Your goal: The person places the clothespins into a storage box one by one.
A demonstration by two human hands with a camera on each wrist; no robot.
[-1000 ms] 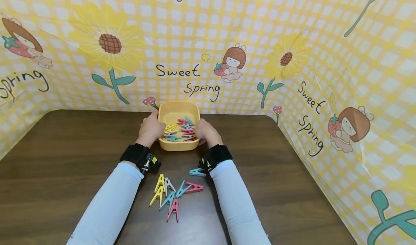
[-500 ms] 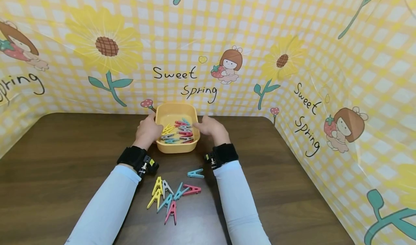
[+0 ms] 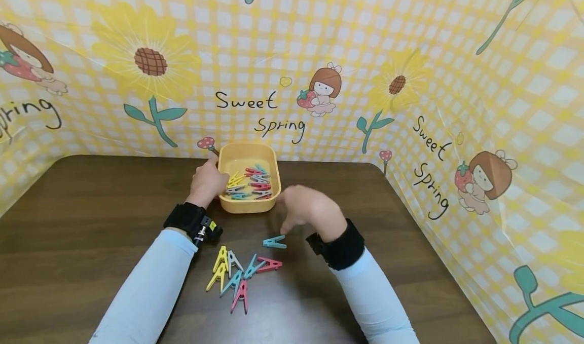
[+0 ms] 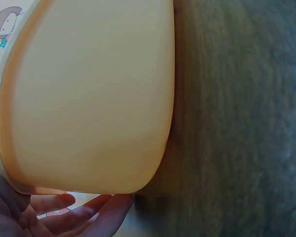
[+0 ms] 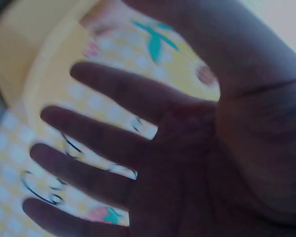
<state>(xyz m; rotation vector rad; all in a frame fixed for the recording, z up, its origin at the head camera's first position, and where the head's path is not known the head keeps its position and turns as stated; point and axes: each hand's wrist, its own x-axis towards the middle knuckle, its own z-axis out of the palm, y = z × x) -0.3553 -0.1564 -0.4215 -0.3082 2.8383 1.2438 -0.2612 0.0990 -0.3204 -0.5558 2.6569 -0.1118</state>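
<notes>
A yellow plastic tub (image 3: 248, 207) stands at the back of the table, with several coloured clothespins (image 3: 259, 187) lying inside. My left hand (image 3: 207, 182) grips its left side, thumb over the rim. In the left wrist view the fingers (image 4: 96, 215) reach along the outer wall. My right hand (image 3: 312, 209) is off the tub, just right of its front corner, above the table. Its fingers are spread and hold nothing in the right wrist view. A loose blue clothespin (image 3: 275, 241) lies just below its thumb.
Nearer the front lies a loose group of clothespins: yellow ones (image 3: 221, 269), a white one (image 3: 234, 262), blue ones (image 3: 233, 283) and pink ones (image 3: 240, 297). A yellow checked cloth (image 3: 292, 45) walls the dark wooden table (image 3: 114, 207) at the back and sides.
My right hand has let go of the tub's right side and moved toward the front and right. The left hand still grips the tub, which stays in place.
</notes>
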